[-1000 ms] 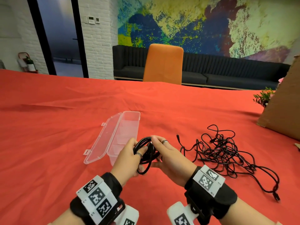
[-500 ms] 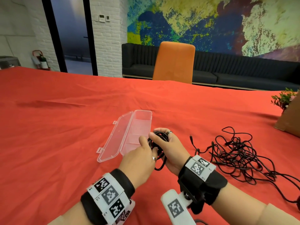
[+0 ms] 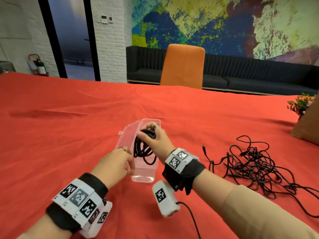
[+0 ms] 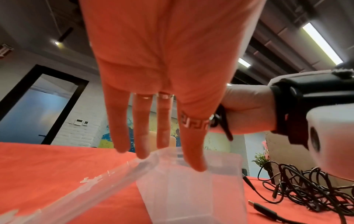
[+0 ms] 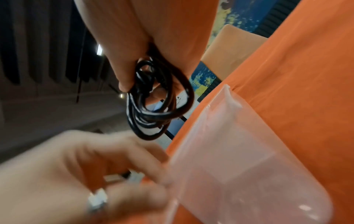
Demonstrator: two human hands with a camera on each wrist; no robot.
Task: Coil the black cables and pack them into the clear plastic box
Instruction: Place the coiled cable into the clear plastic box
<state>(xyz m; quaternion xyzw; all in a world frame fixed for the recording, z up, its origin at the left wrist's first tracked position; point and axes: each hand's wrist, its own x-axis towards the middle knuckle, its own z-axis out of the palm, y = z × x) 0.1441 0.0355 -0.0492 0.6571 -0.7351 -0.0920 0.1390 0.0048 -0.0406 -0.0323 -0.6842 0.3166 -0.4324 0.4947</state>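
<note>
A table covered in a red cloth (image 3: 60, 135) carries everything. On it lies a clear plastic box (image 3: 143, 178) with its lid (image 3: 128, 135) folded open to the left, and well to its right sprawls a tangle of black cables (image 3: 255, 163). A brown cardboard piece (image 3: 309, 128) and a small plant (image 3: 299, 105) are at the far right edge.

A coiled black cable (image 3: 143, 147) hangs in loose loops above the clear plastic box (image 3: 144, 178), which lies open on the red cloth, lid flat at its left. More black cables (image 3: 255, 166) sprawl tangled well to its right.
</note>
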